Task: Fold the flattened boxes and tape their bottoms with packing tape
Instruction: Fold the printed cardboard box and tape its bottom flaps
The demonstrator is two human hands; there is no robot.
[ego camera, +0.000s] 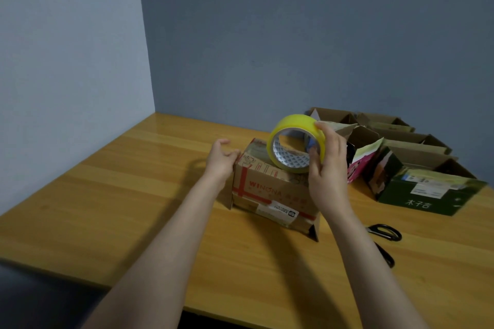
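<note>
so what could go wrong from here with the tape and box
The right hand holds the yellow packing tape roll over the brown printed cardboard box, while the left hand is only at its left end; pulling tape may slide or tilt the box.
The black-handled scissors lie on the wooden table just beyond the right forearm; a sweep of that arm could knock them.

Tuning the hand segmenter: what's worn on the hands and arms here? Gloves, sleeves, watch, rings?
Nothing worn shows. Left hand and right hand ungloved; left forearm and right forearm bare to the frame's bottom edge, no sleeve or cuff. No watch, bracelet or ring visible.
</note>
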